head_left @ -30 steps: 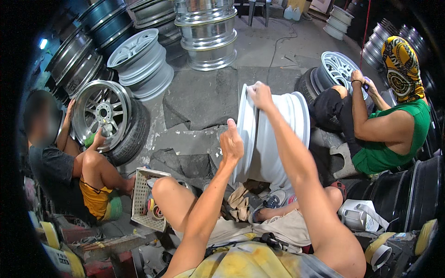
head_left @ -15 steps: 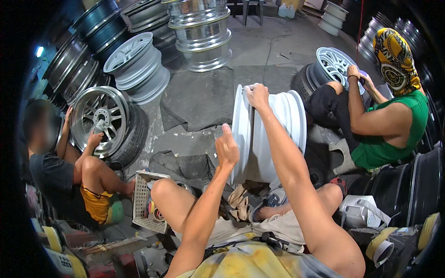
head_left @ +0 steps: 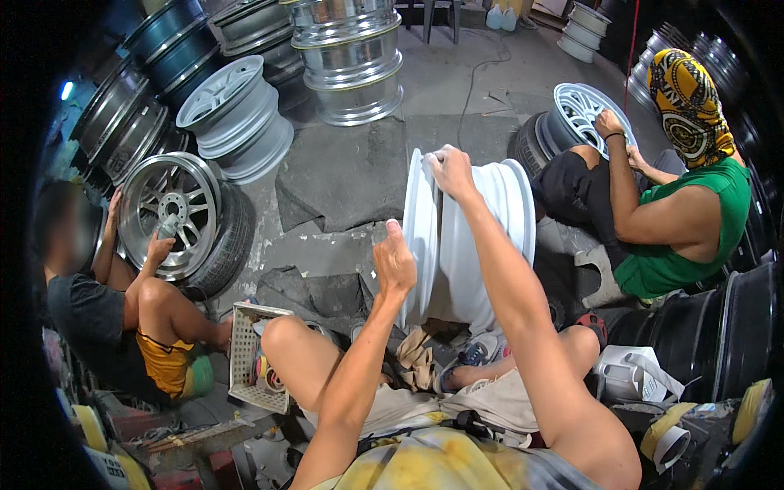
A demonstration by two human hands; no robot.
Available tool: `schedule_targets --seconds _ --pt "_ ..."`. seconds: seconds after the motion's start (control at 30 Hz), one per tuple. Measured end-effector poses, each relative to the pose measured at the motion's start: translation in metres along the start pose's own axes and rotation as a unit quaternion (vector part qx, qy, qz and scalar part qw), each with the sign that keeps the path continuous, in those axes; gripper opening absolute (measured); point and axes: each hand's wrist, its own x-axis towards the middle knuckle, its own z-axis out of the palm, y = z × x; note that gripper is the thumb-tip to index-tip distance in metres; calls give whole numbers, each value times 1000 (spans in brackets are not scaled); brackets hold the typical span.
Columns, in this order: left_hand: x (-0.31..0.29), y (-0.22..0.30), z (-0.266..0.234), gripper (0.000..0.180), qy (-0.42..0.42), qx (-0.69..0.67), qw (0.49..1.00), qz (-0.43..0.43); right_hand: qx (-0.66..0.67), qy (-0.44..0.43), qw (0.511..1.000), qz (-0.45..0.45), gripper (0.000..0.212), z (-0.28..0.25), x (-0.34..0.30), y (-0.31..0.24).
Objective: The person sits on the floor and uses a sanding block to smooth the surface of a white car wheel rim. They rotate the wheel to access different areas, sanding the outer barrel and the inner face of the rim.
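Note:
A pale grey-white wheel rim [head_left: 490, 237] stands on edge on the floor in front of me, its face side turned left. My right hand [head_left: 451, 171] is closed over the upper lip of the rim's left flange, with the fingers bent and whitish dust on them. Whether something thin lies under those fingers is hidden. Lower down, my left hand [head_left: 394, 263] holds the rim at its left face, thumb pointing up and the other fingers mostly hidden. A crumpled brown cloth [head_left: 415, 357] lies between my feet, below the rim.
At left, a person holds a small tool against a silver wheel [head_left: 170, 214] resting on a tire. At right, a person in green handles a grey wheel [head_left: 590, 114]. A plastic basket [head_left: 255, 306] is by my left knee. Stacked rims [head_left: 351, 73] stand behind dark mats [head_left: 339, 175].
The scene has shifted slightly left in view. Both my hands keep their places on the wheel rim. The right-hand person's hands have moved a little over the grey wheel.

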Motion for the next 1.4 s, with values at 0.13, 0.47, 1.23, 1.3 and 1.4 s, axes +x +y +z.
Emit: schedule_targets --seconds 0.13,0.47,1.23,1.3,1.4 --pt "25 -6 -9 82 52 -33 998 -16 104 71 992 5 20 27 -57 -75" --pt "-39 -23 -24 64 3 -42 999 10 2 12 999 47 34 34 -3 -39" --pt "-64 -26 -23 62 13 -56 998 22 -51 -147 978 140 29 51 49 1" --pt "-45 -26 -33 64 4 -39 999 -4 -4 -40 999 9 29 40 6 -50" --pt "-22 -29 -28 67 30 -57 998 -22 23 12 993 -113 18 -4 -106 -132"
